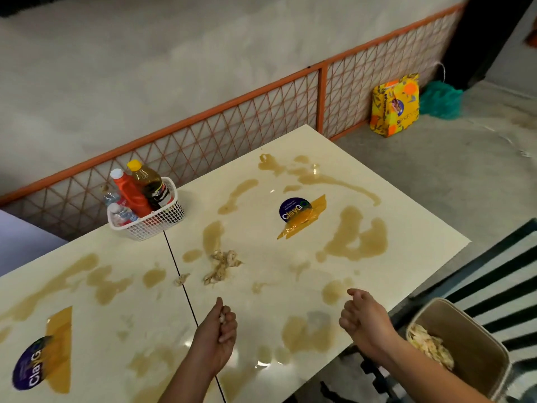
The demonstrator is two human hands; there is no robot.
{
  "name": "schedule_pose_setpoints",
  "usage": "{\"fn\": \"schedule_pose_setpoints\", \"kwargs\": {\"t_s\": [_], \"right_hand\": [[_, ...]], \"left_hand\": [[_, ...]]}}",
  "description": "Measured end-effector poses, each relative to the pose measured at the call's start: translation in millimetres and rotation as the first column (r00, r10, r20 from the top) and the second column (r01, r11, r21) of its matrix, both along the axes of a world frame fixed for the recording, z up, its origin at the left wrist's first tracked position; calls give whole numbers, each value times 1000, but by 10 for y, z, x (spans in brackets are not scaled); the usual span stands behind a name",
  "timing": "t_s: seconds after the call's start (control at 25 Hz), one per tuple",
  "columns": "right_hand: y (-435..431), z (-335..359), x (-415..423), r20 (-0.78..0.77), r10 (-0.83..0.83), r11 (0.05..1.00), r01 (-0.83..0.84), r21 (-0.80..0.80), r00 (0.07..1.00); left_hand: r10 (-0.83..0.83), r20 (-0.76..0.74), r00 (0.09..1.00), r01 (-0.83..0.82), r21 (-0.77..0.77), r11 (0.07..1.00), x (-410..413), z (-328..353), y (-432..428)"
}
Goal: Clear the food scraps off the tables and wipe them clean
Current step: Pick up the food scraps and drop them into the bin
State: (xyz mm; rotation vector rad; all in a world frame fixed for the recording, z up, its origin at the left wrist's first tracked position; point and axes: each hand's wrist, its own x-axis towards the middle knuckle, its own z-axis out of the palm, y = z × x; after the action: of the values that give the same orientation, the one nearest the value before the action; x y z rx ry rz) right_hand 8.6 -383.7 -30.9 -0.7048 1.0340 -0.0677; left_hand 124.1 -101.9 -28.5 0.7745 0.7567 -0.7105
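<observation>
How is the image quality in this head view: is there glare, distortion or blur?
Head view: wide-angle lens bends the orange fence and table edges; white glare spots lie on the glossy table near the left hand; light is dim and even, shadows faint; the wall behind looks soft and smeared, the scraps moderately sharp.

Two bare forearms enter from the bottom edge — no sleeves, gloves or cuffs visible on either. Left hand (216, 330) and right hand (364, 319) show no rings, watch, bracelets or wristbands; nails look short and unpainted, though the frame is soft. Nothing else of the body is in view — only hands, wrists and forearms up to the frame edge
</observation>
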Motion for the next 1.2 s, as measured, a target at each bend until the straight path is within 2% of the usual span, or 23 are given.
{"fn": "schedule_pose_setpoints", "kwargs": {"t_s": [0.08,0.2,0.48,0.64,0.84,0.96,1.08,1.2], "right_hand": [[-180,-36,-196,-56,-50,998,53,44,997],[-426,-79,-483,-108,-111,993,114,23,988],[-1110,-246,-1122,-48,-364,924,367,106,930],[-1456,-333,-1441,-28,-449,894,449,-7,893],[-1768,-585,-1689,-10,-408,913,408,-8,913],[-1876,-663,-1695,-58,-323,940,313,-133,945],[-1952,-640,-1710,-135,-214,958,181,-224,967],[-1967,-805,-1734,-314,-177,940,65,-335,933]], "left_hand": [[-23,11,1000,23,-4,1000,-84,18,-142],[-101,21,995,101,9,995,-238,48,-305],[-237,74,969,232,73,970,-637,46,-767],[-281,120,952,261,160,952,-786,14,-1086],[-268,195,943,244,136,960,-913,65,-1246],[-321,192,927,281,211,936,-980,55,-1233],[-395,168,903,344,266,900,-1022,50,-1198],[-451,158,878,397,286,872,-1066,71,-1177]]}}
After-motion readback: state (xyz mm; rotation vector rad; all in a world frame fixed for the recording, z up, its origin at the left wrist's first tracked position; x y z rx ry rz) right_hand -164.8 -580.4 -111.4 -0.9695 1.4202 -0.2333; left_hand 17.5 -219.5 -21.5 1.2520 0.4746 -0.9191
